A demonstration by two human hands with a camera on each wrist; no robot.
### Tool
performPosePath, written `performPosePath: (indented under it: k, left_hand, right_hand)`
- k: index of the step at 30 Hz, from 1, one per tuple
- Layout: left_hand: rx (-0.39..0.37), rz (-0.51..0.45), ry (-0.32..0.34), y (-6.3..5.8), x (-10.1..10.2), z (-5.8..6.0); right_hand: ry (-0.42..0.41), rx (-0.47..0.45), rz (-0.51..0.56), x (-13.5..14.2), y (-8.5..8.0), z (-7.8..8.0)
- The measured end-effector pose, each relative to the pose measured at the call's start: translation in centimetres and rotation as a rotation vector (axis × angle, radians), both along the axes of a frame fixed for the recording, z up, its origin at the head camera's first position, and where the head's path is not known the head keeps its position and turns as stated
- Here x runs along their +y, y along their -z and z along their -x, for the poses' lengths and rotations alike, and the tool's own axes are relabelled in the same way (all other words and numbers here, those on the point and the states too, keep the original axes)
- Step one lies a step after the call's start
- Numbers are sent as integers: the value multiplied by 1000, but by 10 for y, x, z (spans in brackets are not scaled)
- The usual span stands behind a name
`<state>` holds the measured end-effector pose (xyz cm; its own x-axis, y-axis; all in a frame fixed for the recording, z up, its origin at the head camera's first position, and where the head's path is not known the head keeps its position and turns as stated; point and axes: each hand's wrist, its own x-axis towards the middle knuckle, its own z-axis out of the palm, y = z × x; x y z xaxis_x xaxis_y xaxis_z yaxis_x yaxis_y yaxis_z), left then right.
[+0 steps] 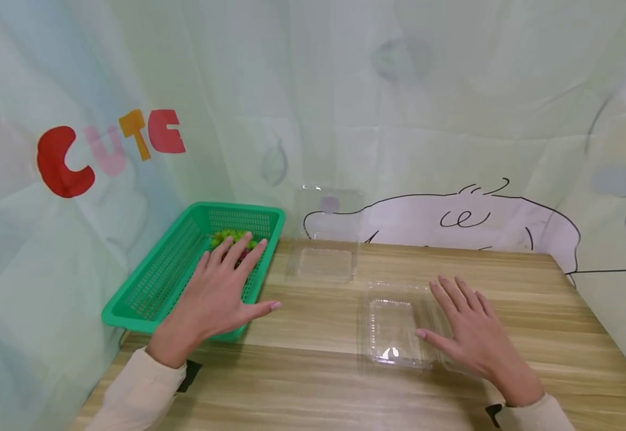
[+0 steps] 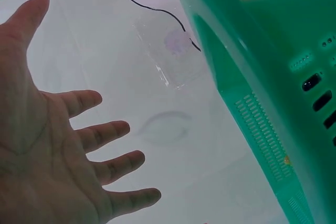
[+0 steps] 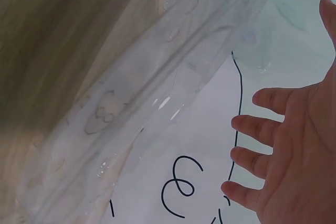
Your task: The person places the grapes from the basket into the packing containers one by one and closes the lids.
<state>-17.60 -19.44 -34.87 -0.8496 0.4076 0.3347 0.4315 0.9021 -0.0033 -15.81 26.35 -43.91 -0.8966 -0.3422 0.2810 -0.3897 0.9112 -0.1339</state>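
My left hand [image 1: 213, 293], fingers spread and holding nothing, hovers over the right side of a green plastic basket [image 1: 154, 326]. Small green fruits [image 1: 227, 236] lie at the basket's far end, partly hidden behind my fingertips. Also spread and holding nothing, my right hand [image 1: 471, 329] is over the right part of a clear plastic clamshell box [image 1: 394, 332] that lies unfolded on the table. Its clear plastic wall [image 3: 157, 87] crosses the right wrist view beside the fingers. The left wrist view has the basket's green rim [image 2: 236, 30] to the right of my open palm.
A second clear clamshell box [image 1: 324, 263] stands farther back on the wooden table [image 1: 302, 383], its lid raised against the curtain. The printed curtain [image 1: 313, 90] hangs along the back and both sides, with CUTE lettering [image 1: 65, 161] at left.
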Motion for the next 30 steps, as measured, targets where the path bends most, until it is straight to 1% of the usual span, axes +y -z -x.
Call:
performPosePath:
  k: [5,13,16,21,25,30]
  left_hand:
    - [-1,3,-7,-1,-2,1]
    - [-112,7,-57,-8,-11,3]
    - [-137,12,-72,-11,-15,5]
    - [-145,13,-77,-13,-20,8]
    - [-153,11,-73,-14,-22,12]
    - [-156,17,-74,-17,-26,17]
  right_hand:
    - [5,3,0,-4,2,0]
    - [-1,-3,-37,-9,11,-1]
    - [-4,-9,-35,-10,13,-2]
    - [-12,-6,-31,-12,16,-3]
    - [-15,16,-34,-14,18,-4]
    - [-15,30,-60,-16,21,-6]
